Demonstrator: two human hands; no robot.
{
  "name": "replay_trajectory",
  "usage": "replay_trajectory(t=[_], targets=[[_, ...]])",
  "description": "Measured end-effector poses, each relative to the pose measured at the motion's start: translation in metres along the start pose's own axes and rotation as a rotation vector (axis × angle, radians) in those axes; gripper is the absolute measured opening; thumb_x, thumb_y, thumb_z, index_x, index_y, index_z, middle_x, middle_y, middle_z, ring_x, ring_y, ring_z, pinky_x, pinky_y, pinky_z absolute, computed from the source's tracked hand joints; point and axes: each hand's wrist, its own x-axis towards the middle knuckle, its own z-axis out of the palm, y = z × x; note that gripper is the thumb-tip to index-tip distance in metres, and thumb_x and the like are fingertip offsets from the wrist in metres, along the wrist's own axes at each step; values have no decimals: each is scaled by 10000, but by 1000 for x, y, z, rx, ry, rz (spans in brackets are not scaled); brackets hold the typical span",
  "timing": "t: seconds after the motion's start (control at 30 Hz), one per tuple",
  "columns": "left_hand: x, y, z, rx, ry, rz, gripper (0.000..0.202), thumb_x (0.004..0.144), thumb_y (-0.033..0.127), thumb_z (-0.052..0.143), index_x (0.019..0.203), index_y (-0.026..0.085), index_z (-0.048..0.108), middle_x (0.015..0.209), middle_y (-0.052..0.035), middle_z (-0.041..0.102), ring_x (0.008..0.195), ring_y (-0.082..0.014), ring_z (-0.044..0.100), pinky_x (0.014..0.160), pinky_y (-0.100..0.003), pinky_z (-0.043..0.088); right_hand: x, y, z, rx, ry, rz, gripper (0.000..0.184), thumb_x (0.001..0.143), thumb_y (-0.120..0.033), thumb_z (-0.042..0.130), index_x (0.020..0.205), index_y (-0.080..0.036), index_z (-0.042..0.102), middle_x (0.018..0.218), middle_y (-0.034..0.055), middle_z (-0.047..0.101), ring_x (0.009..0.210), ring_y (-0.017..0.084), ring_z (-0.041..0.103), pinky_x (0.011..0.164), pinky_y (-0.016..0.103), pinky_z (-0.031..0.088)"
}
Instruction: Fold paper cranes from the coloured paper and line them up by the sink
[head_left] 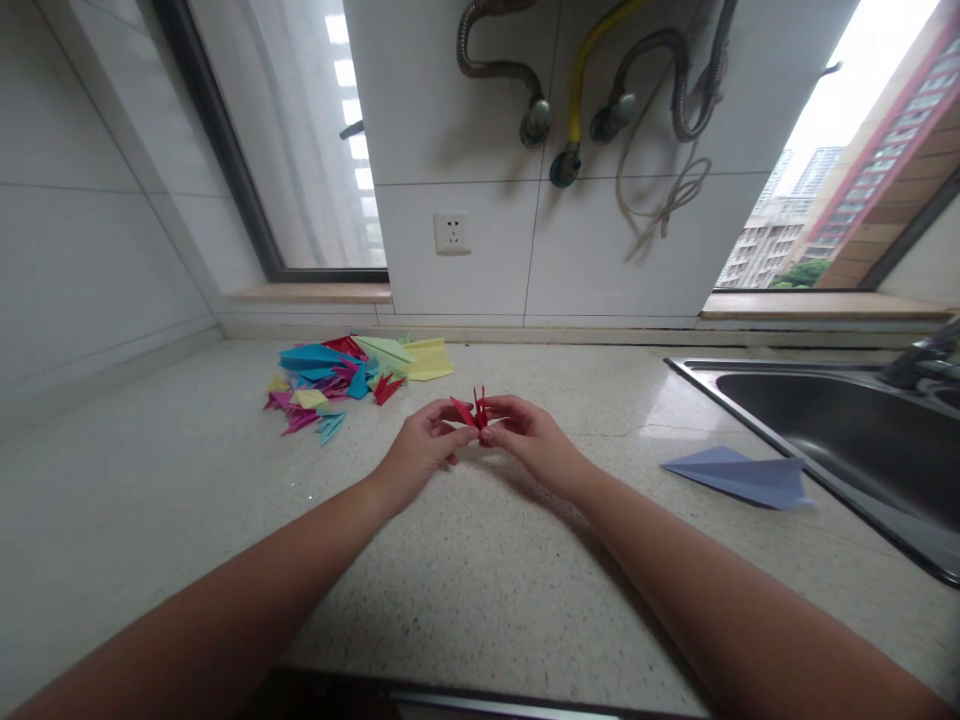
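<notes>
Both my hands meet over the middle of the speckled countertop [480, 590]. Between them is a small red folded paper figure [472, 410] with pointed tips sticking up. My left hand [420, 450] pinches its left side with fingers closed. My right hand [529, 435] pinches its right side, fingers curled round it. The figure is held just above the counter. To the left, behind my hands, lies a pile of coloured folded papers [345, 380] in blue, red, green, yellow and pink.
A blue paper plane [742, 478] lies at the right, beside the steel sink [847, 440]. A tap [926, 360] stands at the far right. On the tiled back wall are a socket [451, 233] and hoses [600, 90]. Windows flank the wall.
</notes>
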Motion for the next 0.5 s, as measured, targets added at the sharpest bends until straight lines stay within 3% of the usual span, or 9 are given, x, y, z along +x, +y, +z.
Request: replay_trajectory(t=[0.23, 0.5], targets=[[-1, 1, 1, -44, 7, 1, 510, 788, 405, 770, 1143, 111, 552, 954, -79, 619, 800, -143, 573, 534, -229, 478, -1, -1, 1, 111, -3, 0, 419, 847, -332, 707, 1140, -99, 518, 1089, 132, 626, 916, 150, 641, 860, 332, 543], [-3, 4, 4, -88, 16, 21, 495, 794, 365, 763, 1145, 109, 525, 969, -79, 587, 808, -142, 545, 524, -233, 486, -3, -7, 3, 172, 7, 29, 410, 822, -307, 719, 1107, -115, 497, 1062, 102, 615, 919, 136, 635, 857, 292, 534]])
